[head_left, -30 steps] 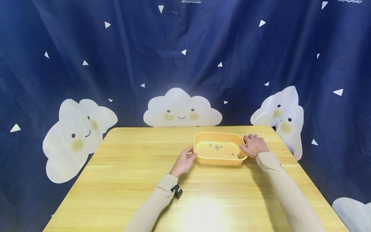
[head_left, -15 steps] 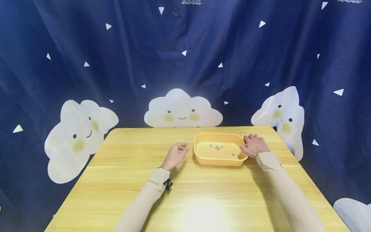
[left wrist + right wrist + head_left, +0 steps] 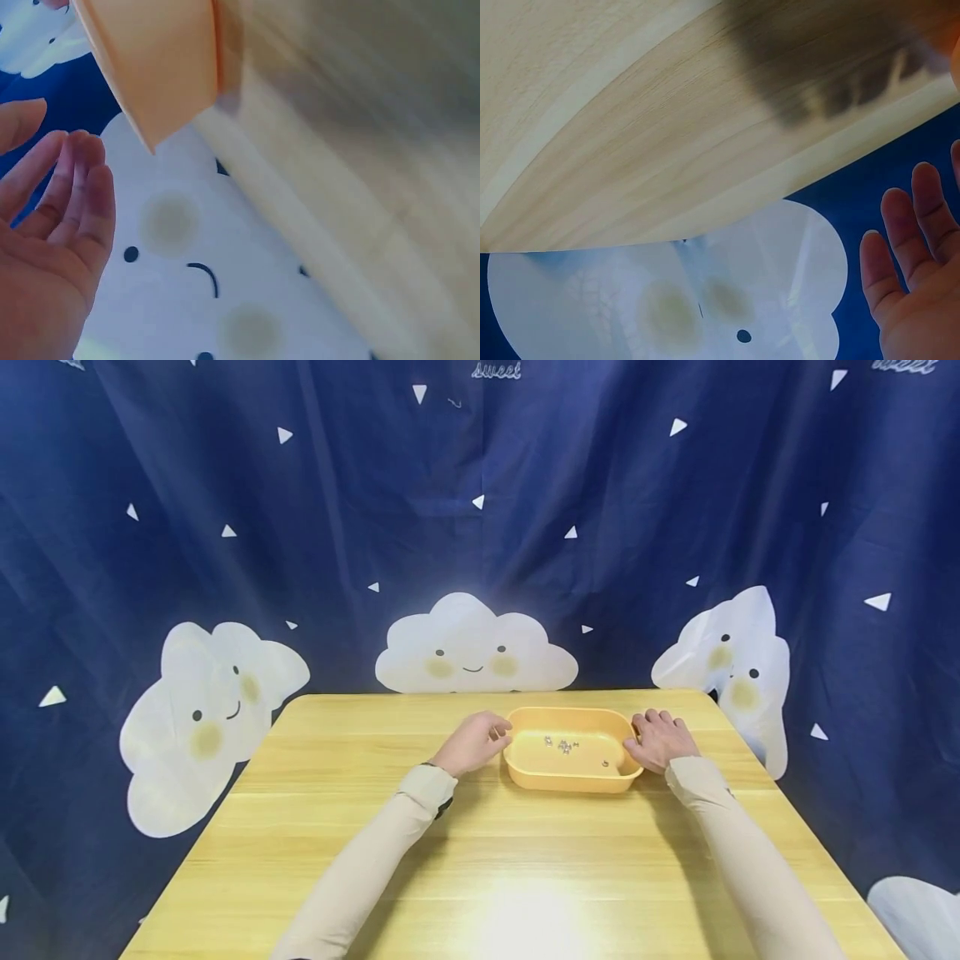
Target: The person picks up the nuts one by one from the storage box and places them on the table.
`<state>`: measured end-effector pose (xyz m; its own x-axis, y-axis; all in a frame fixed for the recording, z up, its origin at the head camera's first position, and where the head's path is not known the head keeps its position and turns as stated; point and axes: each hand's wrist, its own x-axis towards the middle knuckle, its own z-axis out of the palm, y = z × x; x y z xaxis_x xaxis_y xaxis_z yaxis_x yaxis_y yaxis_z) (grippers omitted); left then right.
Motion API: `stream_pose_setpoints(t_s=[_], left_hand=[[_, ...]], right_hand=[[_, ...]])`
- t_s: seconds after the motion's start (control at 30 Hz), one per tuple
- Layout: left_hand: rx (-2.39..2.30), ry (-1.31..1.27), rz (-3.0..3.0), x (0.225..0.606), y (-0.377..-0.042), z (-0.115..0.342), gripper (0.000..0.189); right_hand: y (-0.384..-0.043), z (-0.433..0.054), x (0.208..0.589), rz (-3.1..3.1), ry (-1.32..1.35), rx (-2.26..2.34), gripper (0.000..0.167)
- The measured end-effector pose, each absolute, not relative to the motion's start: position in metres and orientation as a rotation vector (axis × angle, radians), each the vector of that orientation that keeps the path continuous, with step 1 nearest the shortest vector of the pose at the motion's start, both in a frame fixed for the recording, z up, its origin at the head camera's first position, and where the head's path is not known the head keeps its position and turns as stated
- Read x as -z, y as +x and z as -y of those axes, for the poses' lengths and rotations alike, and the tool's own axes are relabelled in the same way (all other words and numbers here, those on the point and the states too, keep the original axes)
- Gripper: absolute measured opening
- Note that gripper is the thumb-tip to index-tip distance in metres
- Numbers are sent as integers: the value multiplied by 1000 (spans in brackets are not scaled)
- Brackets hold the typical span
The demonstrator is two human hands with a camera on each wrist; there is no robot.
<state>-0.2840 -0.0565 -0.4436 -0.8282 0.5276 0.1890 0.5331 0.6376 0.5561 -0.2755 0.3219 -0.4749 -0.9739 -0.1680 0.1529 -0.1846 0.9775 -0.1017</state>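
Note:
A shallow orange-yellow plastic bin [image 3: 570, 783] sits toward the back right of the table. Several tiny shiny pieces [image 3: 565, 747] lie on its floor, too small to identify; one lies apart near the right end. My left hand [image 3: 472, 743] hovers beside the bin's left end. In the left wrist view, its loosely bent fingers [image 3: 56, 191] are apart from the bin wall [image 3: 161, 60] and hold nothing. At the opposite end, my right hand [image 3: 663, 742] holds the rim, thumb over the edge. Its other fingers [image 3: 900, 232] extend freely in the right wrist view.
The light wooden table [image 3: 360, 868] has its far edge just behind the bin. A dark blue curtain [image 3: 480, 552] with white clouds hangs beyond it. Glare brightens the table's front middle.
My left hand has let go of the bin's left end, drawn away to the left, then come back close to it. The right hand and bin stay in place.

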Motion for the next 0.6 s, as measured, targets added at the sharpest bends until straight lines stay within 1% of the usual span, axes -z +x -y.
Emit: stream_pose_setpoints(t_s=[0.6], left_hand=[[362,-1331,2860,414,-302,7,26]], right_hand=[[-275,-321,476,2970,262,-201,38]])
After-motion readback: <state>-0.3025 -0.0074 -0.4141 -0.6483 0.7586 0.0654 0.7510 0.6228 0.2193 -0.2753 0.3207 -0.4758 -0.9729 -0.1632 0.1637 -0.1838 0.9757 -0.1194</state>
